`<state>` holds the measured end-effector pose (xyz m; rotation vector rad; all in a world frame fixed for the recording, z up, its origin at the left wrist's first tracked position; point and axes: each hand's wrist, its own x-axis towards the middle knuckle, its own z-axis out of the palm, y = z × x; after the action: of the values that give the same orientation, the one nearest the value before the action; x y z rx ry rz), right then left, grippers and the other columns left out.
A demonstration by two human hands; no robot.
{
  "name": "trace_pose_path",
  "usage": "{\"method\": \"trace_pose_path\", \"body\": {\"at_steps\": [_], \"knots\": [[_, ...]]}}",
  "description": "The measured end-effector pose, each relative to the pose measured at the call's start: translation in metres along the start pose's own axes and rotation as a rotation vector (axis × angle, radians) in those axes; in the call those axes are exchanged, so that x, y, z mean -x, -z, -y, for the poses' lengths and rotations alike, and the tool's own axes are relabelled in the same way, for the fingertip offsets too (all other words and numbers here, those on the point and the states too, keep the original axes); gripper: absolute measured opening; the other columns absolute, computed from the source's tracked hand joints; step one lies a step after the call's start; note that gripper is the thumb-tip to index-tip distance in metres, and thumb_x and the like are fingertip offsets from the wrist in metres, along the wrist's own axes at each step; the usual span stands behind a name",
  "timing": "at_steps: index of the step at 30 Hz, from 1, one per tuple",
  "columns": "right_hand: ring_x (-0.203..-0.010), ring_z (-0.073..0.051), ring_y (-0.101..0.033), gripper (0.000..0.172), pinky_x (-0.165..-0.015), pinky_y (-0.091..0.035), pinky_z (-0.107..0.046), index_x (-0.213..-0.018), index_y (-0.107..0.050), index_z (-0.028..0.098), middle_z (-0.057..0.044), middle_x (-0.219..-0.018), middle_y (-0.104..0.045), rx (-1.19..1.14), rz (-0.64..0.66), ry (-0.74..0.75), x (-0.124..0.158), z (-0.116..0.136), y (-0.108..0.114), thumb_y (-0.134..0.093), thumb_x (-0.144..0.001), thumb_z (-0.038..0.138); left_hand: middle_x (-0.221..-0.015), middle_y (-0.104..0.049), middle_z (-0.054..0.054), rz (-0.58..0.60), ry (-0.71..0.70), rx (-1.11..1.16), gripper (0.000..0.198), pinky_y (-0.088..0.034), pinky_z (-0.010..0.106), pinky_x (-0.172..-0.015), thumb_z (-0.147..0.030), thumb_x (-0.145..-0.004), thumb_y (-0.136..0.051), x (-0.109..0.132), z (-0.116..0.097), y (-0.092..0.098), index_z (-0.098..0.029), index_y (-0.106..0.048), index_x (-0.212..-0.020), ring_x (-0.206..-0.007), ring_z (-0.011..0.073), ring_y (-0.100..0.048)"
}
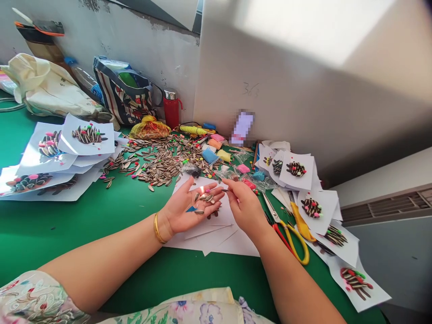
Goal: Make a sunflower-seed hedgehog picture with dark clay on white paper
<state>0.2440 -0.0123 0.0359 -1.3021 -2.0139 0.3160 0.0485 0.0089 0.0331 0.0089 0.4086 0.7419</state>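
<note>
My left hand [189,208] lies palm up over white paper [236,239], fingers spread, with several striped sunflower seeds [208,198] and a small pink bit resting on it. Just to its right, my right hand [245,204] has thumb and forefinger pinched on a dark, thin seed [225,191] beside the left fingertips. Beneath the hands, part of a dark seed piece shows on the paper; the rest is hidden. Beyond them spreads a heap of loose seeds [162,164] mixed with coloured bits.
Yellow-handled scissors [290,236] and a yellow cutter [301,222] lie right of my right hand. Cards with seed figures are piled at left [87,143] and right [315,209]. Coloured clay packets [209,155], a red flask [172,110] and bags [123,92] stand behind.
</note>
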Motion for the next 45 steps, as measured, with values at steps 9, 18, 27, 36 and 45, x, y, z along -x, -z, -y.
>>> {"method": "trace_pose_path", "body": {"at_steps": [9, 18, 27, 36, 45], "knots": [[-0.100, -0.021, -0.057, 0.028, -0.087, -0.046, -0.034, -0.107, -0.063, 0.022, -0.007, -0.105, -0.064, 0.089, 0.200, -0.136, -0.003, -0.007, 0.001, -0.040, -0.094, 0.012, -0.100, -0.066, 0.016, -0.158, -0.144, -0.012, 0.039, -0.060, 0.030, -0.066, -0.045, -0.099, -0.040, -0.003, -0.019, 0.006, -0.013, -0.061, -0.110, -0.092, 0.0233, -0.069], [-0.087, -0.019, -0.058, 0.016, -0.073, -0.042, -0.028, -0.090, -0.064, 0.023, -0.004, -0.093, -0.065, 0.144, 0.180, -0.144, -0.005, -0.015, 0.002, -0.048, -0.093, 0.020, -0.094, -0.063, 0.014, -0.222, -0.213, 0.003, 0.037, -0.060, 0.031, -0.066, -0.041, -0.100, -0.038, -0.003, -0.021, 0.002, -0.012, -0.060, -0.106, -0.084, 0.0205, -0.068], [-0.083, -0.017, -0.064, 0.019, -0.073, -0.046, -0.027, -0.096, -0.068, 0.023, -0.002, -0.093, -0.072, 0.056, 0.249, -0.277, -0.006, -0.029, -0.004, -0.053, -0.086, 0.015, -0.089, -0.062, 0.012, -0.234, -0.249, -0.016, 0.036, -0.060, 0.032, -0.068, -0.040, -0.100, -0.038, -0.006, -0.023, 0.005, -0.012, -0.061, -0.104, -0.081, 0.0194, -0.067], [-0.090, -0.018, -0.062, 0.015, -0.077, -0.046, -0.028, -0.088, -0.073, 0.023, -0.003, -0.096, -0.070, 0.152, 0.325, -0.247, -0.009, -0.025, -0.001, -0.059, -0.085, 0.016, -0.087, -0.061, 0.011, -0.238, -0.262, -0.005, 0.035, -0.060, 0.032, -0.068, -0.039, -0.100, -0.038, -0.008, -0.024, 0.007, -0.012, -0.060, -0.104, -0.077, 0.0180, -0.066], [-0.088, -0.018, -0.062, 0.016, -0.077, -0.044, -0.028, -0.090, -0.070, 0.023, -0.002, -0.096, -0.070, 0.183, 0.307, -0.290, -0.009, -0.025, -0.002, -0.056, -0.086, 0.017, -0.089, -0.060, 0.011, -0.270, -0.236, -0.036, 0.036, -0.056, 0.026, -0.058, -0.042, -0.100, -0.039, -0.008, -0.027, 0.008, -0.014, -0.061, -0.103, -0.077, 0.0178, -0.065]]}}
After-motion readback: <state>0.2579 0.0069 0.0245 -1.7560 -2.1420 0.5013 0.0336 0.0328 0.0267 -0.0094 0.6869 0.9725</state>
